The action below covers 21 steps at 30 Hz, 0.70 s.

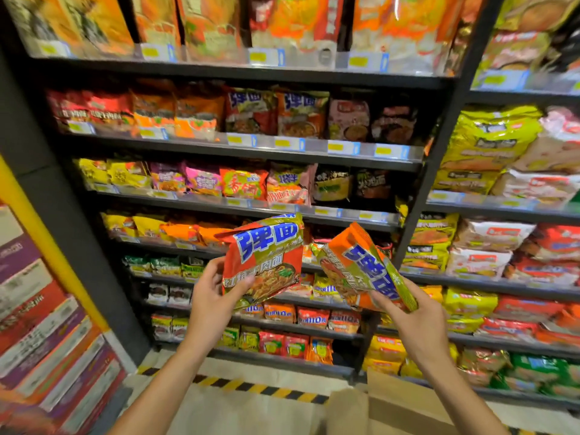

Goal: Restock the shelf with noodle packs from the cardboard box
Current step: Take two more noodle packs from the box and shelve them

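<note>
My left hand [211,296] grips the lower left corner of a red and gold noodle pack [266,255] with blue lettering, held upright in front of the shelves. My right hand [414,318] grips an orange and gold noodle pack [354,271] of the same brand, tilted to the right. Matching packs [276,113] stand on the second shelf from the top. The cardboard box [405,406] shows at the bottom, between my forearms, with its flaps open.
Dark metal shelves [251,149] full of noodle packs fill the view, with a second bay [502,211] to the right. Stacked cartons [40,324] stand at the left. A yellow and black striped line [257,387] crosses the floor in front of the shelf.
</note>
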{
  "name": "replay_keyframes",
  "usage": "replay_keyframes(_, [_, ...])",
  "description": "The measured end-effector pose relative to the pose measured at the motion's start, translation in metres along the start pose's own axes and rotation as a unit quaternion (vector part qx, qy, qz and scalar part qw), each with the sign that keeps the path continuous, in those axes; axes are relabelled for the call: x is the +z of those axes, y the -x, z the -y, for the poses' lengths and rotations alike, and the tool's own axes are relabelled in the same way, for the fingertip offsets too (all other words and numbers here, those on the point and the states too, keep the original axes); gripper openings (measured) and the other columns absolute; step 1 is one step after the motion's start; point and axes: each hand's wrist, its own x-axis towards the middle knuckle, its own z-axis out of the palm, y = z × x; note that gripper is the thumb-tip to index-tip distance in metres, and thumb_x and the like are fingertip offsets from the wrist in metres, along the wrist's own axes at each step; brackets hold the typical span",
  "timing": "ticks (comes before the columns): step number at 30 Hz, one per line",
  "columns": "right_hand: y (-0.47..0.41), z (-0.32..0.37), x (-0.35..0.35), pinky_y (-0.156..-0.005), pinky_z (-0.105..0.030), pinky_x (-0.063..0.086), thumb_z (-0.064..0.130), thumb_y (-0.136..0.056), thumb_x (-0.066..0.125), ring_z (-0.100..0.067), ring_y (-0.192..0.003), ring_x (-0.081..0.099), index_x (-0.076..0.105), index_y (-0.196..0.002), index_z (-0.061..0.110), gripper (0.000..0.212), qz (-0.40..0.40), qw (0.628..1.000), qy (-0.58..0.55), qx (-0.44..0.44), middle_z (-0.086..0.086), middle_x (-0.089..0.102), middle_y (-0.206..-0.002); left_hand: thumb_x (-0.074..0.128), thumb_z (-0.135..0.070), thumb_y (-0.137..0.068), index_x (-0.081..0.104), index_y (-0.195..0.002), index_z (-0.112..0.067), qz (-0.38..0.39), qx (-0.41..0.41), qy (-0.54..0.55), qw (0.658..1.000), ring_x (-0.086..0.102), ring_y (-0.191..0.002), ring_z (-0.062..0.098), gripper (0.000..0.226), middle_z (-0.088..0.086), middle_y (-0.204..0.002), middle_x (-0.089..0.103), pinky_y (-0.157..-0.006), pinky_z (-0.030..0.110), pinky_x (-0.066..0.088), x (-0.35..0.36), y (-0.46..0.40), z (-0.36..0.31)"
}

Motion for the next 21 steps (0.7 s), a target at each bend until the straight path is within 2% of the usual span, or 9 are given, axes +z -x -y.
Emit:
replay_keyframes(3, [-0.015, 0.023, 0.036, -0.067, -0.003, 0.048, 0.028, -0.079, 0.08, 0.012, -0.092, 0.064, 0.068, -0.123, 0.016, 0.047, 0.004, 1.0, -0.002, -0.011, 0.012, 0.073, -0.1, 0.078, -0.028, -0.08, 0.058, -0.119, -0.026, 0.003, 0.018, 0.006, 1.0, 0.067, -0.105, 0.008, 0.044, -0.006, -0.113, 0.07, -0.086, 0.028, 0.055, -0.036, -0.031, -0.003])
replay_keyframes(7, [-0.029, 0.05, 0.075, -0.069, -0.005, 0.049, 0.029, -0.079, 0.08, 0.01, -0.092, 0.065, 0.069, -0.121, 0.02, 0.044, -0.002, 1.0, -0.008, -0.025, 0.018, 0.072, -0.099, 0.078, -0.03, -0.079, 0.059, -0.117, -0.026, 0.006, 0.034, 0.013, 0.999, 0.067, -0.106, 0.009, 0.043, -0.005, -0.113, 0.071, -0.087, 0.03, 0.054, -0.075, -0.066, -0.005])
replay_keyframes(10, [-0.037, 0.063, 0.096, -0.069, -0.01, 0.053, 0.032, -0.08, 0.079, 0.007, -0.092, 0.066, 0.068, -0.123, 0.021, 0.046, -0.004, 1.0, -0.014, -0.026, 0.017, 0.073, -0.1, 0.078, -0.028, -0.08, 0.06, -0.115, -0.026, 0.01, 0.043, 0.01, 0.999, 0.068, -0.104, 0.008, 0.039, -0.006, -0.111, 0.071, -0.085, 0.028, 0.055, -0.094, -0.089, -0.006])
replay_keyframes(13, [-0.048, 0.075, 0.112, -0.071, -0.019, 0.056, 0.035, -0.079, 0.079, 0.006, -0.095, 0.066, 0.066, -0.126, 0.024, 0.05, -0.011, 0.999, -0.012, -0.029, 0.019, 0.072, -0.102, 0.077, -0.026, -0.082, 0.06, -0.114, -0.03, 0.009, 0.047, 0.014, 0.999, 0.067, -0.103, 0.004, 0.037, -0.009, -0.11, 0.071, -0.081, 0.024, 0.056, -0.103, -0.111, -0.007])
replay_keyframes(16, [-0.065, 0.083, 0.122, -0.073, -0.016, 0.056, 0.033, -0.079, 0.079, 0.006, -0.098, 0.066, 0.067, -0.124, 0.024, 0.048, -0.012, 0.999, -0.006, -0.045, 0.019, 0.072, -0.104, 0.078, -0.027, -0.081, 0.059, -0.111, -0.035, 0.009, 0.054, 0.011, 0.998, 0.067, -0.101, 0.002, 0.036, -0.012, -0.107, 0.071, -0.08, 0.022, 0.055, -0.104, -0.134, -0.01])
replay_keyframes(18, [-0.079, 0.087, 0.126, -0.077, -0.02, 0.056, 0.033, -0.079, 0.079, 0.005, -0.099, 0.067, 0.069, -0.123, 0.024, 0.046, -0.01, 0.998, -0.003, -0.056, 0.02, 0.073, -0.104, 0.078, -0.026, -0.082, 0.058, -0.112, -0.034, 0.009, 0.059, 0.012, 0.998, 0.067, -0.101, 0.002, 0.037, -0.011, -0.108, 0.07, -0.082, 0.023, 0.055, -0.102, -0.149, -0.01])
replay_keyframes(21, [-0.106, 0.093, 0.135, -0.074, -0.017, 0.055, 0.033, -0.079, 0.08, 0.004, -0.095, 0.068, 0.072, -0.118, 0.023, 0.042, -0.016, 0.997, -0.001, -0.079, 0.02, 0.074, -0.1, 0.077, -0.024, -0.083, 0.059, -0.113, -0.032, 0.011, 0.079, 0.012, 0.997, 0.067, -0.102, 0.003, 0.036, -0.011, -0.109, 0.07, -0.08, 0.02, 0.055, -0.098, -0.174, -0.014])
